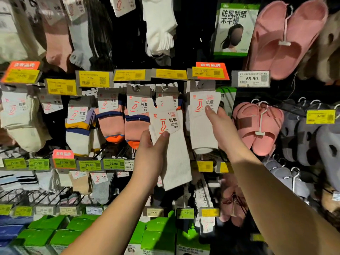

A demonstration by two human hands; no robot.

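Note:
My left hand (151, 153) grips a pair of white socks (176, 159) with a white and red card label, held off the rack in front of the display. My right hand (219, 124) reaches to a second pack of white socks (202, 129) that hangs from a hook, thumb on the front of its card label and fingers behind the pack. The two packs sit side by side, the held one lower and to the left.
Salmon and orange ankle socks (112, 124) hang left of my hands. Pink slippers (257, 126) and grey slippers (303, 140) hang at right. Yellow price tags (93, 79) run along the rails. Green boxes (55, 234) line the bottom shelf.

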